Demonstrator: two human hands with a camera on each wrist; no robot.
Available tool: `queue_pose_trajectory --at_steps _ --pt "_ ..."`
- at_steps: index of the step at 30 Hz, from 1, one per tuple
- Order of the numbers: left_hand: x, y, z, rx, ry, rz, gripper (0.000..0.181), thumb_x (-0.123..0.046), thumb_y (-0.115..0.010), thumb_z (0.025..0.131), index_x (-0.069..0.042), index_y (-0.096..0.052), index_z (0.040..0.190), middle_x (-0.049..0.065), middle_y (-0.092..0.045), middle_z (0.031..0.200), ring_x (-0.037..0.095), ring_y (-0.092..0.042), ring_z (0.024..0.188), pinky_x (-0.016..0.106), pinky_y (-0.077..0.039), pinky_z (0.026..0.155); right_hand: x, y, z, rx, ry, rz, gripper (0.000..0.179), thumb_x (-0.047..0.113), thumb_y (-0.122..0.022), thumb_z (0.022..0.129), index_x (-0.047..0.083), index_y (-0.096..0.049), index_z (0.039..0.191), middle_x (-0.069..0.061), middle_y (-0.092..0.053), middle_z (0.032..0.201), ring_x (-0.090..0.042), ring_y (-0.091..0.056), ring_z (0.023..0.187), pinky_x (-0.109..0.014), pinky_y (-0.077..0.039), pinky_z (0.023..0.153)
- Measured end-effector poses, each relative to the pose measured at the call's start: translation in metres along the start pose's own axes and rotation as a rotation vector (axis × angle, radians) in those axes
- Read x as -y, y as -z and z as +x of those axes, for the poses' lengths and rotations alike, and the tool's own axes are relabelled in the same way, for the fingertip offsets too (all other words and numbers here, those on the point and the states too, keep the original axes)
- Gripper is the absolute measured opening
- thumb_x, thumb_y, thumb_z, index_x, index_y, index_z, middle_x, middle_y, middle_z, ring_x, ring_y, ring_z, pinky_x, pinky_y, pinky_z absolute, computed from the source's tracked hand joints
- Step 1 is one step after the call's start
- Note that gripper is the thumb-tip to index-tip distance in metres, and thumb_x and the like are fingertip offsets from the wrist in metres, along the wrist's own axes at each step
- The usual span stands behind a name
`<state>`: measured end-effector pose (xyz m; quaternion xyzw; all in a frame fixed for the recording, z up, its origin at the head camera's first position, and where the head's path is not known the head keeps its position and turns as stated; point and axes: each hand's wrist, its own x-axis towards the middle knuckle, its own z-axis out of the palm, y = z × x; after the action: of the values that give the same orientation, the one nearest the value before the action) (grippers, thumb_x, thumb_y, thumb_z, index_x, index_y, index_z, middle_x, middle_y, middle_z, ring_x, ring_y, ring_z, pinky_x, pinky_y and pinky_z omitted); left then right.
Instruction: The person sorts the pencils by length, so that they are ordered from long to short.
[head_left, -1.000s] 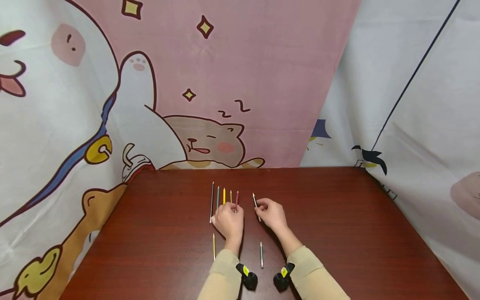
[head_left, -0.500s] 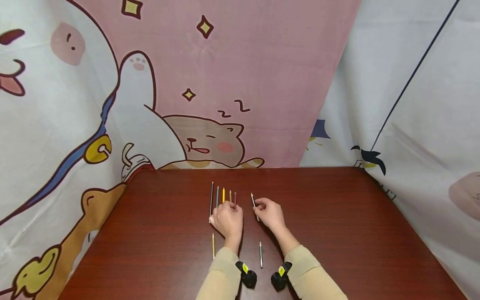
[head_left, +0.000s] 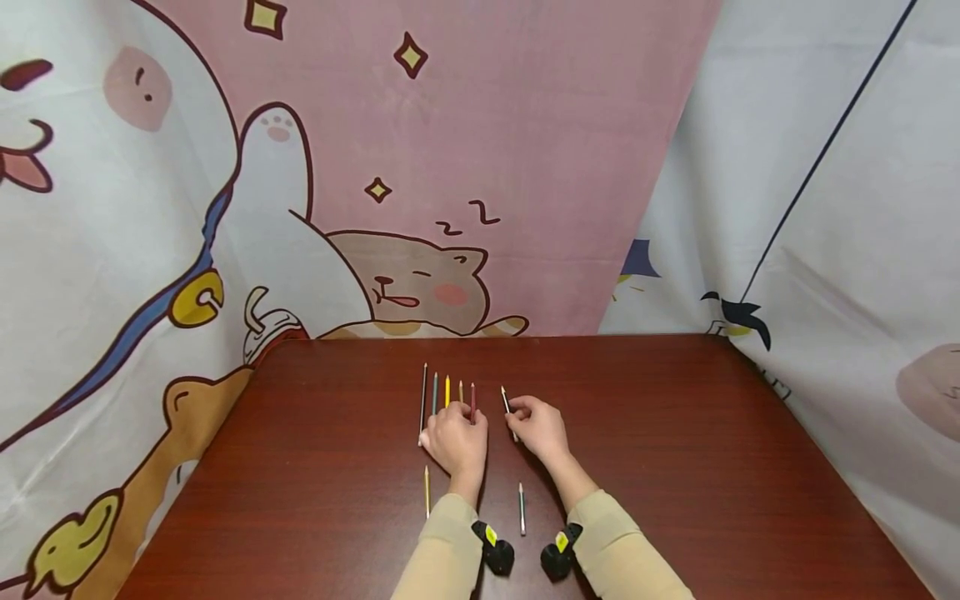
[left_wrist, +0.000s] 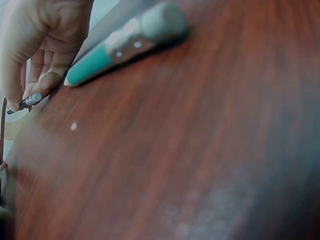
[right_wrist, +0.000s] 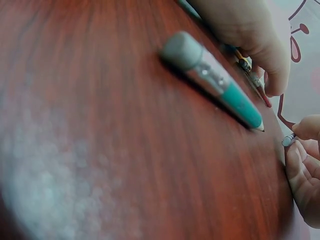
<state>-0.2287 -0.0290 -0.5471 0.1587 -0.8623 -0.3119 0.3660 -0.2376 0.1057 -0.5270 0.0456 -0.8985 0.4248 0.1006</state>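
Observation:
Several pencils lie side by side on the dark red wooden table [head_left: 637, 467], their tips pointing away from me. My left hand [head_left: 456, 437] is over their near ends and pinches the red pencil [head_left: 473, 397], rightmost of the row; its lower part is hidden. Left of it are a brown pencil [head_left: 461, 391], a yellow pencil [head_left: 447, 390], a teal pencil [head_left: 435, 392] and a long dark pencil [head_left: 423, 400]. To the right, my right hand [head_left: 542, 427] pinches a black pencil [head_left: 506, 401], slightly tilted; its eraser end [left_wrist: 35, 98] shows in the left wrist view.
Nearer the person, a green pencil [head_left: 522, 510] with a grey eraser lies between the forearms. Another yellow pencil [head_left: 427, 490] is beside the left forearm, partly covered by the sleeve [head_left: 442, 542]. A printed cartoon cloth [head_left: 525, 167] hangs behind the table.
My right hand has shifted slightly left with the black pencil, towards the row. The red pencil's angle has wavered a little in my left hand. The other pencils keep their places.

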Motion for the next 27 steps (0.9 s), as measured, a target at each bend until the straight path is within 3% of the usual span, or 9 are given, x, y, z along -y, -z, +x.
queue_pose_trajectory --at_steps 7,18,27 --pt "0.001 0.001 -0.001 -0.002 -0.011 -0.008 0.015 -0.021 -0.080 0.068 -0.012 -0.070 0.075 0.005 -0.063 0.069 0.032 -0.057 0.072 0.051 -0.035 0.074 0.001 0.001 -0.001 0.005 -0.020 -0.001 0.020 0.015 -0.075 0.085 0.008 -0.075 0.103 0.006 -0.068 0.075 -0.009 -0.064 0.065 -0.035 -0.051 0.066" --pt "0.004 0.001 -0.003 -0.078 -0.051 -0.082 0.017 -0.017 -0.084 0.065 -0.012 -0.070 0.075 0.000 -0.059 0.063 0.028 -0.055 0.068 0.049 -0.035 0.073 0.001 -0.001 -0.002 0.005 -0.016 0.000 0.021 0.014 -0.075 0.086 0.006 -0.074 0.105 0.004 -0.069 0.077 -0.011 -0.065 0.066 -0.038 -0.052 0.069" --pt "-0.005 0.016 0.000 -0.118 -0.027 -0.189 0.016 -0.013 -0.081 0.069 -0.009 -0.073 0.082 0.001 -0.065 0.068 0.028 -0.055 0.072 0.051 -0.034 0.076 0.007 -0.007 -0.001 -0.021 0.022 -0.031 0.022 0.014 -0.076 0.084 0.005 -0.074 0.104 0.005 -0.069 0.074 -0.013 -0.066 0.067 -0.039 -0.052 0.068"
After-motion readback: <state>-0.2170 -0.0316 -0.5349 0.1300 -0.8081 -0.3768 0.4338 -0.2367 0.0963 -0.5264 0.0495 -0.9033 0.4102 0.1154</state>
